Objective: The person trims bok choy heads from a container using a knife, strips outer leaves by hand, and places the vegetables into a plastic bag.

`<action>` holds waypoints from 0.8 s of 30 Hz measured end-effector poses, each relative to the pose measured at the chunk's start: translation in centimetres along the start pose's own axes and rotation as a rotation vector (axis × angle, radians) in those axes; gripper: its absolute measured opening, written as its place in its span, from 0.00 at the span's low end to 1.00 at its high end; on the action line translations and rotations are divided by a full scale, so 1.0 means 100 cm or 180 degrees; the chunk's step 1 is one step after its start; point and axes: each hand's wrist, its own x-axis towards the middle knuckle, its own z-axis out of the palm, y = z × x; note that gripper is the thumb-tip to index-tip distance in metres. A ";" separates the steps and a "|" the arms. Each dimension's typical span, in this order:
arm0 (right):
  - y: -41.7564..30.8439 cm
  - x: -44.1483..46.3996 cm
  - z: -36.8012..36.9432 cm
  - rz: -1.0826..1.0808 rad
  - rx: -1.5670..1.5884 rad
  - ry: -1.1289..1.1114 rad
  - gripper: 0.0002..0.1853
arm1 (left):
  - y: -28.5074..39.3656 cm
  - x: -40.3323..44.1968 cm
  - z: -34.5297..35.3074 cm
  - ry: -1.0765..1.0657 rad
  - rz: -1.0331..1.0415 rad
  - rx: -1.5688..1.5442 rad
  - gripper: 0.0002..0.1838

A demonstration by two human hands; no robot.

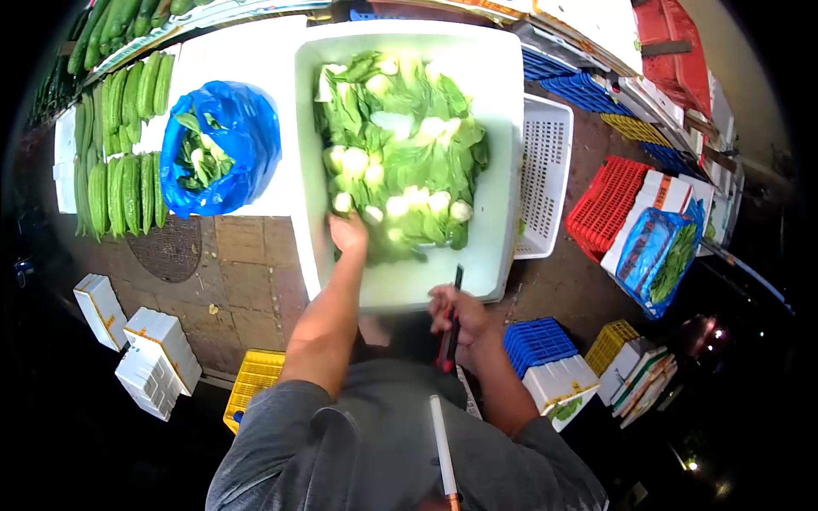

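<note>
A large white foam box (pixel 409 32) stands in front of me, holding several heads of bok choy (pixel 434 162) with pale stems and green leaves. My left hand (pixel 348 233) reaches into its near left part. There its fingers close at the base of one bok choy (pixel 342 203); the fingertips are partly hidden. Over the near right edge of the box, my right hand (pixel 458 313) grips a utility knife (pixel 451 334) with a red and black handle. Its dark blade points up, away from me, and is apart from the vegetables.
To the left, a blue plastic bag (pixel 247 128) of greens sits beside rows of green gourds (pixel 129 192). A white perforated basket (pixel 545 175) adjoins the box on the right. Red crates (pixel 607 200), a yellow crate (pixel 253 383) and foam boxes (pixel 158 349) stand around. A cigarette (pixel 441 439) shows below.
</note>
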 end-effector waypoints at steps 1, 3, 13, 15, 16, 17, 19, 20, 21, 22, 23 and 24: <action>0.015 -0.009 -0.004 0.0129 0.0151 0.0027 0.19 | 0.001 0.000 0.006 0.0055 -0.0035 0.0081 0.39; 0.039 -0.023 -0.012 0.0371 0.0464 0.0050 0.19 | 0.011 0.005 0.002 -0.0290 -0.0420 0.0182 0.39; 0.060 -0.054 -0.015 0.0405 -0.0495 0.0153 0.20 | 0.020 0.002 -0.007 -0.0398 -0.0074 0.0263 0.40; 0.053 -0.056 -0.017 0.0495 -0.0501 0.0209 0.21 | 0.016 0.006 -0.010 -0.0492 0.0088 0.0141 0.40; 0.046 -0.059 -0.015 0.0509 -0.0511 0.0238 0.21 | 0.015 0.007 -0.016 -0.0609 0.0160 0.0098 0.40; 0.041 -0.063 -0.015 0.0520 -0.0525 0.0255 0.21 | 0.014 0.006 -0.022 -0.0713 0.0235 0.0054 0.40; 0.038 -0.063 -0.022 0.0548 -0.0716 0.0198 0.21 | 0.019 -0.001 -0.037 -0.0770 0.0184 -0.0257 0.39; 0.034 -0.063 -0.025 0.0553 -0.0822 0.0159 0.21 | 0.021 -0.005 -0.047 -0.0786 0.0166 -0.0420 0.38; 0.026 -0.065 -0.024 0.0481 -0.0834 0.0125 0.21 | 0.024 -0.012 -0.054 -0.0781 0.0186 -0.0984 0.35; 0.015 -0.066 -0.022 0.0410 -0.0841 0.0090 0.20 | 0.029 -0.020 -0.063 -0.0780 0.0218 -0.1542 0.32; 0.006 -0.067 -0.020 0.0343 -0.0843 0.0057 0.20 | 0.034 -0.025 -0.073 -0.0699 0.0213 -0.1339 0.31; -0.001 -0.068 -0.017 0.0153 -0.0951 0.0010 0.20 | 0.040 -0.030 -0.084 -0.0618 0.0204 -0.1138 0.30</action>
